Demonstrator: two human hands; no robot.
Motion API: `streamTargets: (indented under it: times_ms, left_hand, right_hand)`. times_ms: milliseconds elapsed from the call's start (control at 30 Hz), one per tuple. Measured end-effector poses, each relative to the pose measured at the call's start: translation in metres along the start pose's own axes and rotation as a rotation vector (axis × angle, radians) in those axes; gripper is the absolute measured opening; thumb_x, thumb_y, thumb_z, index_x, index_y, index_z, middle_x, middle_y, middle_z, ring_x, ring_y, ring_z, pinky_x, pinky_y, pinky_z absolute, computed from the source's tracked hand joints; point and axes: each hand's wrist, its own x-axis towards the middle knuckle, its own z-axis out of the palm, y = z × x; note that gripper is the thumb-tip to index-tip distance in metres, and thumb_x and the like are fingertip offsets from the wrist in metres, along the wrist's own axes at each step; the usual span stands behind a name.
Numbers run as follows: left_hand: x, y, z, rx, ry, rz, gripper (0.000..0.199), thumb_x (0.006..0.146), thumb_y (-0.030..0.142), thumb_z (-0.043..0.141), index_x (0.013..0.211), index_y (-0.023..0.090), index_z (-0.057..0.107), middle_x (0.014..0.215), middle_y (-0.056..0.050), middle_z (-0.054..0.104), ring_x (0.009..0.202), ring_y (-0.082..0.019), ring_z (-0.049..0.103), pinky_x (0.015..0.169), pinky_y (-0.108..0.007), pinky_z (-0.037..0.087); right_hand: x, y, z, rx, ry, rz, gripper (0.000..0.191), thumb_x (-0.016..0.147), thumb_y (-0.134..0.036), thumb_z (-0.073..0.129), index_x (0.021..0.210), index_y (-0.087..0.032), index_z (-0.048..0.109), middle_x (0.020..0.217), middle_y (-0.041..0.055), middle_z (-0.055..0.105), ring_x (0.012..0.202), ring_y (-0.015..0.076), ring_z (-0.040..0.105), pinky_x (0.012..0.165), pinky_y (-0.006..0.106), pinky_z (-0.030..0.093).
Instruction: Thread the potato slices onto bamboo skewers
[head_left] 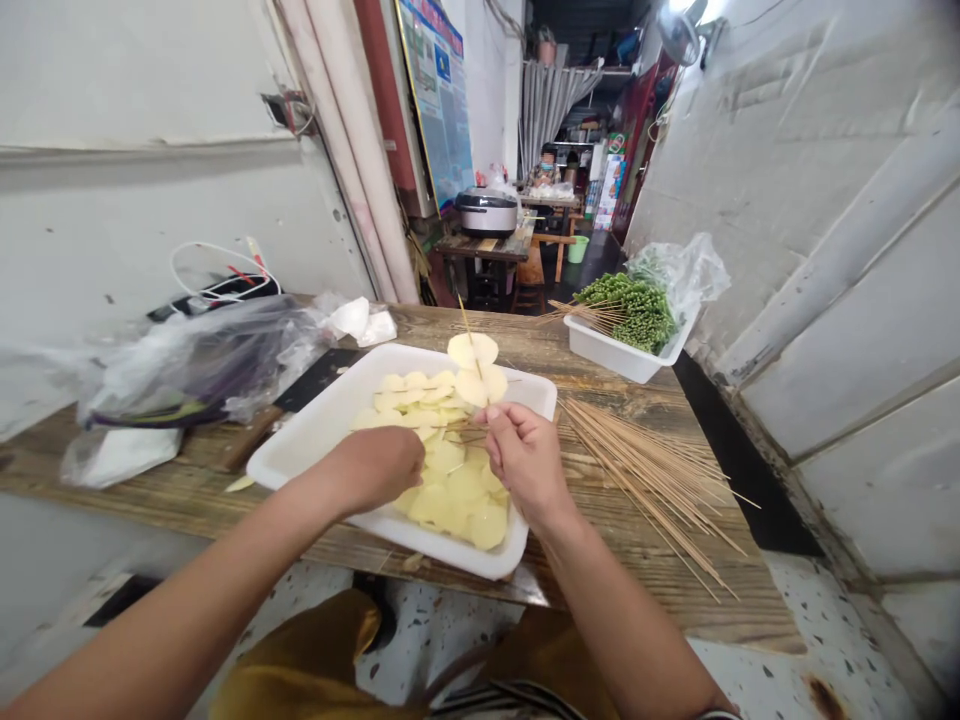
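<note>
Between the thumb and fingers of my right hand (pixel 523 452) is a thin wooden skewer, raised over the tray, with pale yellow potato slices (pixel 472 352) threaded on it. My left hand (pixel 386 465) is lowered over the slices in the white tray (pixel 292 430); its fingers are bent downward and their tips are hidden, so any hold is unseen. Many round slices (pixel 450 495) lie in the tray. Several skewered slices (pixel 412 385) rest at its far side.
Loose bamboo skewers (pixel 652 470) fan out right of the tray on the wooden table (pixel 517 335). Behind them stands a white basin (pixel 622 355) of green skewered vegetables (pixel 630 310). A cleaver (pixel 315 380) and plastic bags (pixel 202 350) lie at left.
</note>
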Motion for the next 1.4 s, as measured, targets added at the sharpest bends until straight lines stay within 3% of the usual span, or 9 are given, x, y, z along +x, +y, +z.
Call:
streamTargets:
  times_ms: [133,367,500,700,800,967,1167,1300,1400]
  left_hand:
    - [0.001,0.001,0.005,0.094,-0.091,-0.027,0.021,0.062,0.025,0.056,0.077,0.016,0.068,0.082,-0.013,0.068,0.074,-0.026,0.061,0.061,-0.031,0.041]
    - [0.007,-0.015,0.009,-0.301,-0.233,0.204,0.029,0.065,0.03,0.055,0.089,0.021,0.07,0.077,-0.001,0.068,0.071,-0.018,0.059,0.061,-0.023,0.04]
    - [0.005,-0.016,0.008,-0.346,-0.287,0.281,0.039,0.064,0.022,0.053,0.1,0.024,0.068,0.084,0.001,0.068,0.076,-0.017,0.058,0.065,-0.022,0.04]
    - [0.009,-0.012,0.007,-0.326,-0.167,0.313,0.021,0.073,0.027,0.048,0.077,0.018,0.066,0.065,0.002,0.059,0.063,-0.014,0.051,0.057,-0.021,0.034]
    - [0.011,-0.017,0.008,-0.448,-0.037,0.24,0.026,0.078,0.037,0.046,0.078,0.016,0.062,0.067,0.001,0.055,0.065,-0.013,0.048,0.06,-0.021,0.034]
    - [0.013,-0.02,0.015,-0.618,0.041,0.196,0.035,0.078,0.048,0.048,0.083,0.016,0.061,0.056,0.004,0.042,0.053,-0.01,0.036,0.05,-0.02,0.027]
    - [0.015,-0.01,0.019,-0.781,-0.013,0.308,0.036,0.073,0.043,0.057,0.096,0.017,0.064,0.059,0.003,0.051,0.054,-0.01,0.043,0.05,-0.02,0.032]
    - [0.01,-0.006,0.015,-0.833,-0.129,0.366,0.037,0.071,0.035,0.059,0.105,0.02,0.065,0.08,-0.002,0.066,0.067,-0.014,0.056,0.061,-0.022,0.041]
    - [0.006,-0.007,0.012,-0.729,-0.117,0.265,0.032,0.072,0.033,0.053,0.098,0.02,0.067,0.088,-0.005,0.069,0.068,-0.016,0.059,0.061,-0.025,0.043]
  right_hand:
    - [-0.001,-0.001,0.0,0.015,0.0,0.009,0.025,0.081,-0.04,0.055,0.076,-0.016,0.059,0.042,-0.0102,0.036,0.034,0.0034,0.025,0.036,0.018,0.018]
    - [0.0,0.0,0.0,0.026,-0.008,-0.007,0.024,0.081,-0.04,0.055,0.075,-0.016,0.058,0.042,-0.0098,0.037,0.035,0.004,0.027,0.037,0.018,0.019]
    - [0.0,-0.001,0.0,0.021,-0.008,-0.009,0.023,0.081,-0.037,0.054,0.075,-0.015,0.058,0.042,-0.0094,0.037,0.035,0.0043,0.028,0.037,0.018,0.019]
    - [0.0,0.0,0.0,0.028,-0.012,-0.013,0.023,0.082,-0.037,0.054,0.075,-0.015,0.058,0.042,-0.0098,0.036,0.035,0.0042,0.027,0.037,0.019,0.019]
    - [0.001,0.001,0.0,0.03,-0.012,-0.011,0.022,0.081,-0.036,0.054,0.074,-0.015,0.058,0.041,-0.0098,0.036,0.035,0.0043,0.028,0.037,0.019,0.019]
    - [0.001,-0.001,0.001,0.031,-0.009,-0.002,0.022,0.081,-0.036,0.054,0.075,-0.015,0.058,0.041,-0.0101,0.036,0.035,0.0041,0.028,0.037,0.018,0.018]
    - [0.001,-0.002,0.0,0.002,-0.01,-0.001,0.021,0.082,-0.034,0.052,0.076,-0.015,0.058,0.041,-0.0101,0.039,0.035,0.0041,0.03,0.038,0.018,0.023]
    - [0.001,-0.002,0.0,-0.002,-0.012,-0.013,0.021,0.081,-0.033,0.051,0.075,-0.014,0.058,0.041,-0.01,0.039,0.035,0.0041,0.03,0.038,0.018,0.023]
    - [0.001,-0.003,0.001,0.013,-0.018,0.0,0.021,0.081,-0.033,0.051,0.075,-0.014,0.057,0.041,-0.0101,0.038,0.035,0.0043,0.029,0.037,0.018,0.021]
